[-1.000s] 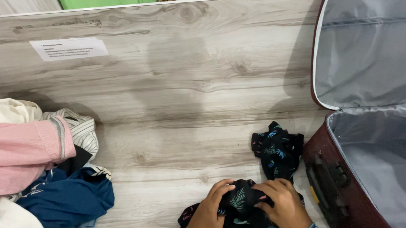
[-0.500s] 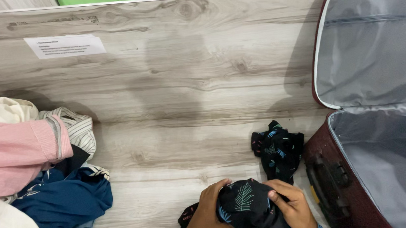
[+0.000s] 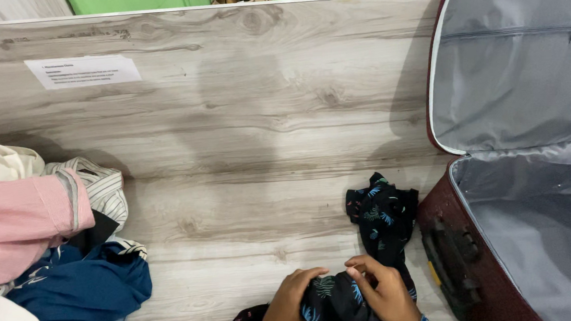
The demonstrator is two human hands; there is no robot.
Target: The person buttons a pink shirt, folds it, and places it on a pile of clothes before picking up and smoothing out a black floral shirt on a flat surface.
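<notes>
Both hands are on the black leaf-print cloth (image 3: 336, 304) at the table's (image 3: 235, 220) near edge: left hand (image 3: 286, 310) cupped over the bundle, fingers curled and pressed into it, right hand (image 3: 385, 295) gripping from the other side, fingertips pinching a fold (one tail of the cloth trails toward the open suitcase (image 3: 512, 230)). Clothes pile (image 3: 39, 251) sits far left.

Open maroon suitcase (image 3: 445, 250) on my right, heap of clothes (image 3: 39, 251) on my left, paper label (image 3: 82, 71) on the wood-grain worktop (image 3: 234, 206).
</notes>
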